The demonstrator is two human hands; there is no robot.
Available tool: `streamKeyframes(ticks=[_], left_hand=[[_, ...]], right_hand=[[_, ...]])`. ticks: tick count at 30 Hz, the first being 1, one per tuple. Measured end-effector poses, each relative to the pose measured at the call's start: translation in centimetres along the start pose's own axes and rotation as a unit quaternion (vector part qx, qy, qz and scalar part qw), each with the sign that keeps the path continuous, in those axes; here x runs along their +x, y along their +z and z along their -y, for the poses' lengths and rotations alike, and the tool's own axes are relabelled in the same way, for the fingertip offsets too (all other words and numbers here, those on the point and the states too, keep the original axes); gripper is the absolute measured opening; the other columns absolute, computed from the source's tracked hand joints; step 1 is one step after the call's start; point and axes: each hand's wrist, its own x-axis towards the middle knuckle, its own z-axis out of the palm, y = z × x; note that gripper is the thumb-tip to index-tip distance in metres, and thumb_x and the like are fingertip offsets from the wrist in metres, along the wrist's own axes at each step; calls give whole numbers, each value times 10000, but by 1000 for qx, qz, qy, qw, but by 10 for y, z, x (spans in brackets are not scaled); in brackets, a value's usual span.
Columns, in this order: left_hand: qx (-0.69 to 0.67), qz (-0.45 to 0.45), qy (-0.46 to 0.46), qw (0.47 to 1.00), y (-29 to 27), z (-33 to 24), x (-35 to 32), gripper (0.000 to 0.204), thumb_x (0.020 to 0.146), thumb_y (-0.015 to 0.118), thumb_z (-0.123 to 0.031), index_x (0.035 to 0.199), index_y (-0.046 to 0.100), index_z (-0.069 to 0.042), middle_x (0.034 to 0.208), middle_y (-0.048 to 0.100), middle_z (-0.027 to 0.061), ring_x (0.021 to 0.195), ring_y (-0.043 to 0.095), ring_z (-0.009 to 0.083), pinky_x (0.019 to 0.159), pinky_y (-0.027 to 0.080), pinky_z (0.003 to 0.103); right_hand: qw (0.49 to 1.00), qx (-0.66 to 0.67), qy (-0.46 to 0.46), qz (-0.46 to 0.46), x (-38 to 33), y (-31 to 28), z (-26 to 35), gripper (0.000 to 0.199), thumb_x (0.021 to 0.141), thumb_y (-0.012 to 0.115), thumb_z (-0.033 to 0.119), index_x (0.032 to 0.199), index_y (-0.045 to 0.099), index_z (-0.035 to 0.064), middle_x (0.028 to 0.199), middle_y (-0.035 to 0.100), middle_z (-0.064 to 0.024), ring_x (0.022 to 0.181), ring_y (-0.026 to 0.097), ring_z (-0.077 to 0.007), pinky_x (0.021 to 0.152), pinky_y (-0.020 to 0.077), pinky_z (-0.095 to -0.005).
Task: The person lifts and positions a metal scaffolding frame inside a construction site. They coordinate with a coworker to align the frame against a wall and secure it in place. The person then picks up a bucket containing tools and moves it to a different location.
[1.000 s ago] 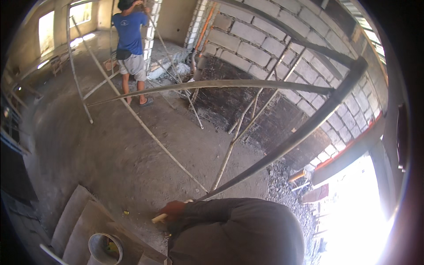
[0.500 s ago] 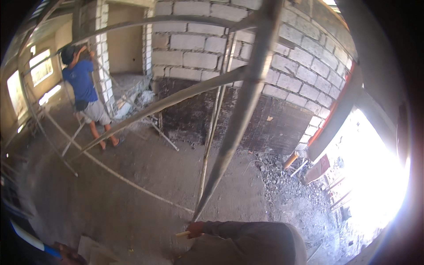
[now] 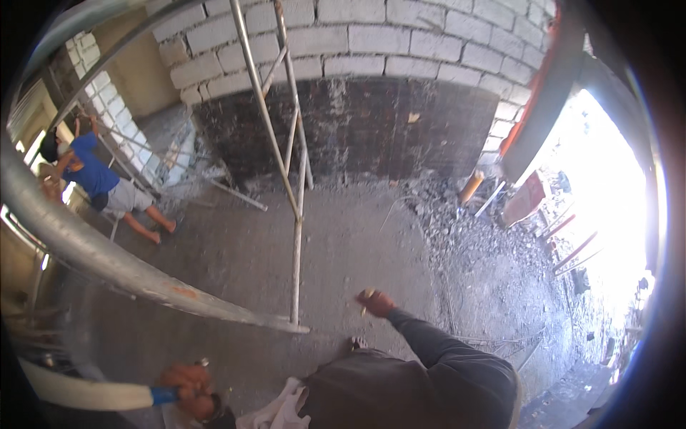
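My left hand (image 3: 189,392) is closed round the blue end of a long pale bar (image 3: 89,390), which looks curved and runs off toward the left rim. A small shiny bit shows at its fingertips, too small to name. My right hand (image 3: 377,303) is stretched out over the floor, its fingers closed on a short pale stick (image 3: 363,310). The right arm wears a dark sleeve. A grey metal scaffold pipe (image 3: 136,264) crosses in front of me on the left, and neither hand touches it.
Thinner scaffold tubes (image 3: 296,236) stand ahead. Behind them a dark panel (image 3: 343,132) leans below a block wall (image 3: 379,43). Rubble (image 3: 457,222) lies at the right near a bright opening. A co-worker in a blue shirt (image 3: 91,168) stands far left with raised arms.
My view has tilted down and swung right. My right hand has left the scaffold pipe and reached forward with the stick. My left hand has risen further into view with the pale bar.
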Motion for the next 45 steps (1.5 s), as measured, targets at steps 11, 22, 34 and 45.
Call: streamKeyframes(ticks=[11, 22, 34, 45], left_hand=[[115, -49, -3, 992, 73, 11, -24, 322, 889, 631, -278, 746, 435, -68, 642, 414, 32, 445, 392, 95, 371, 336, 229], [314, -305, -229, 870, 21, -14, -123, 259, 863, 672, -229, 721, 529, -66, 587, 432, -39, 566, 371, 68, 520, 324, 289], [373, -434, -273, 773, -149, -66, -212, 264, 849, 664, -268, 832, 585, -17, 631, 526, 117, 549, 470, 221, 562, 402, 367], [427, -563, -350, 615, -227, -147, -309, 274, 835, 667, -281, 880, 626, -14, 688, 592, 171, 627, 603, 316, 609, 467, 389]], right_hand=[[493, 822, 264, -109, 1, -66, -41, 611, 923, 493, 554, 1105, 590, -21, 874, 630, -142, 796, 637, -217, 741, 534, -354], [828, 439, -34, 347, -3, 61, 29, 305, 846, 693, 296, 938, 664, 7, 790, 648, -57, 762, 618, -137, 647, 516, -302], [860, 213, -300, 353, 79, 34, 302, 335, 888, 622, 377, 949, 669, 51, 755, 653, -75, 727, 613, -157, 674, 483, -317], [724, 337, -466, 381, 74, 3, 639, 197, 895, 646, 162, 1008, 639, 1, 983, 651, -115, 900, 606, -192, 798, 484, -320]])
